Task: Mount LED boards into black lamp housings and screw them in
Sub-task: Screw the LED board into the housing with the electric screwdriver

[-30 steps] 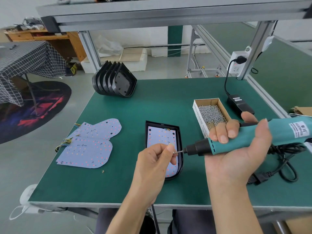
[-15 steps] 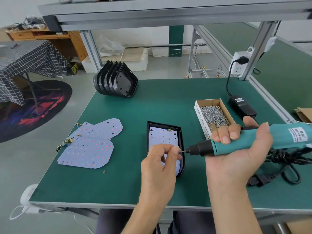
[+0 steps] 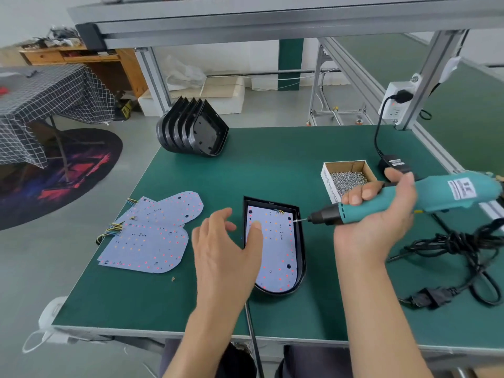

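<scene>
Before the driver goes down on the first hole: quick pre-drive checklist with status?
1. LED board seated in the black housing: ok, lies flat inside the rim.
2. Screw on the bit tip: ok, a small screw shows there.
3. Electric screwdriver gripped by right hand: ok.
4. Left hand steadying the board: cannot tell; open, thumb over the board's left edge, contact unclear.
5. Bit upright over a hole: not ok, the driver lies near horizontal.
</scene>
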{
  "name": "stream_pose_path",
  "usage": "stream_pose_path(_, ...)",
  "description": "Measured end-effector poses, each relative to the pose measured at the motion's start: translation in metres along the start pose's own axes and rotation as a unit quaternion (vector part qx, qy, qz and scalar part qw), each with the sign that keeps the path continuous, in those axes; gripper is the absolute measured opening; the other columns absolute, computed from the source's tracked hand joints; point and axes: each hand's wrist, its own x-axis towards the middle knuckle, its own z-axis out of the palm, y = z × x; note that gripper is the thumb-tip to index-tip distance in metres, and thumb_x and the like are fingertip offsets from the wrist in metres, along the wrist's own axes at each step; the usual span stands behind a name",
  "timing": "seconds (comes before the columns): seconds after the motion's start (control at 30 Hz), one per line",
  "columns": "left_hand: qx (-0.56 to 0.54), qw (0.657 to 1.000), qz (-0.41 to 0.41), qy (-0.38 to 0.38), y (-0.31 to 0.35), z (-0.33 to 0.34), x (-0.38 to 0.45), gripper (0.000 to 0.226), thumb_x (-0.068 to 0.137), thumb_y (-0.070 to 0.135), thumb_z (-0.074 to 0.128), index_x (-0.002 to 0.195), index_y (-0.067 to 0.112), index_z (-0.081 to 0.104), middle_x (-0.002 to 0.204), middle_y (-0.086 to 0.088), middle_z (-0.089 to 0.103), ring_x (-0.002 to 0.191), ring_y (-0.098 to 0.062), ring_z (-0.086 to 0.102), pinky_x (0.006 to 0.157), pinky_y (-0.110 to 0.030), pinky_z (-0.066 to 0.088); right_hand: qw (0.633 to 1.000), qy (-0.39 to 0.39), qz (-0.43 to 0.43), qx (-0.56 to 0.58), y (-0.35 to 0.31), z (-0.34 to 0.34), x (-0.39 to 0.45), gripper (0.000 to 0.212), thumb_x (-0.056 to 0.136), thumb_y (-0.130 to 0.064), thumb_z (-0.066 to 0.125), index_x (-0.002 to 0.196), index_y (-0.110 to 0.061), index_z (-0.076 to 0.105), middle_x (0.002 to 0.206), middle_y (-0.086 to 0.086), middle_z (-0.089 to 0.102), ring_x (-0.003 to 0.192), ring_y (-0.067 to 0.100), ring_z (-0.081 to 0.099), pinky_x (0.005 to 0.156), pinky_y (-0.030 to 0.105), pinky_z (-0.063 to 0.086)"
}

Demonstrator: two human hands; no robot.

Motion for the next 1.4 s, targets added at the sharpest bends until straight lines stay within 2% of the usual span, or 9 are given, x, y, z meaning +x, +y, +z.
stream_pose_path(0.1,0.081,0.989,-0.063,-0.111,-0.001,0.006,0.014,0.071,0.094,0.055,0.061,0.149,0.015,0.04,0.122,0.0,0.061,0.123,-0.024,0.051,0.1,-0.034,0.039,0.999,-0.003,0.003,-0.052,0.016,0.001,0.01,0.017,0.1,-0.032,0.06,0.093,-0.016,0.062,0.062,0.001,0.044,0.051,0.019,0.039,0.053,0.029,0.035)
stream_pose_path(0.17,0.109,0.978,-0.085,-0.153,0.0,0.013,0.017,0.065,0.095,0.053,0.06,0.145,0.015,0.041,0.12,-0.006,0.064,0.115,-0.029,0.056,0.09,-0.035,0.042,0.998,-0.017,0.001,-0.066,0.025,0.002,0.012,0.021,0.096,-0.034,0.063,0.097,-0.013,0.06,0.062,0.002,0.044,0.05,0.019,0.04,0.052,0.029,0.035)
stream_pose_path(0.23,0.104,0.975,-0.099,-0.172,-0.002,0.018,0.019,0.047,0.095,0.047,0.06,0.127,0.015,0.046,0.106,-0.006,0.064,0.098,-0.029,0.059,0.082,-0.038,0.049,0.997,-0.03,-0.004,-0.076,0.031,0.001,0.015,0.028,0.092,-0.036,0.067,0.098,-0.01,0.059,0.061,0.004,0.045,0.049,0.021,0.041,0.051,0.029,0.037)
stream_pose_path(0.33,0.09,0.976,-0.103,-0.171,-0.006,0.022,0.019,0.036,0.096,0.042,0.062,0.109,0.014,0.041,0.097,-0.006,0.061,0.09,-0.03,0.06,0.08,-0.042,0.054,0.995,-0.046,-0.013,-0.089,0.036,-0.001,0.016,0.035,0.089,-0.037,0.069,0.103,-0.008,0.055,0.06,0.007,0.045,0.048,0.023,0.041,0.051,0.03,0.038)
stream_pose_path(0.5,0.066,0.982,-0.092,-0.151,-0.004,0.021,0.018,0.038,0.095,0.039,0.066,0.117,0.015,0.047,0.096,-0.002,0.064,0.089,-0.026,0.063,0.083,-0.044,0.055,0.991,-0.061,-0.031,-0.117,0.038,-0.002,0.016,0.032,0.09,-0.033,0.067,0.104,-0.007,0.055,0.057,0.007,0.045,0.047,0.024,0.039,0.051,0.031,0.038)
stream_pose_path(0.8,0.066,0.987,-0.077,-0.129,-0.005,0.026,0.019,0.04,0.095,0.038,0.068,0.12,0.016,0.046,0.088,0.006,0.059,0.079,-0.011,0.057,0.074,-0.037,0.05,0.988,-0.065,-0.034,-0.135,0.04,-0.001,0.017,0.03,0.089,-0.035,0.066,0.097,-0.01,0.054,0.059,0.007,0.044,0.046,0.024,0.04,0.052,0.031,0.038)
stream_pose_path(1.1,0.059,0.988,-0.074,-0.121,-0.006,0.027,0.019,0.035,0.094,0.036,0.069,0.115,0.017,0.047,0.087,0.007,0.059,0.077,-0.005,0.054,0.075,-0.038,0.052,0.987,-0.057,-0.029,-0.144,0.04,-0.001,0.017,0.035,0.086,-0.038,0.067,0.101,-0.008,0.055,0.058,0.007,0.045,0.046,0.024,0.041,0.053,0.032,0.037)
stream_pose_path(1.27,0.055,0.989,-0.072,-0.12,-0.002,0.026,0.017,0.035,0.094,0.035,0.069,0.115,0.017,0.047,0.09,0.004,0.061,0.083,-0.02,0.063,0.079,-0.043,0.055,0.986,-0.067,-0.04,-0.147,0.039,-0.001,0.014,0.017,0.086,-0.038,0.066,0.082,-0.021,0.063,0.055,0.004,0.046,0.045,0.023,0.041,0.052,0.031,0.037)
stream_pose_path(1.4,0.053,0.989,-0.066,-0.119,0.0,0.026,0.016,0.036,0.095,0.034,0.068,0.117,0.018,0.045,0.092,0.002,0.063,0.084,-0.024,0.065,0.079,-0.043,0.055,0.986,-0.07,-0.041,-0.145,0.04,-0.001,0.015,0.027,0.087,-0.037,0.066,0.092,-0.012,0.057,0.055,0.005,0.046,0.045,0.024,0.041,0.052,0.031,0.039)
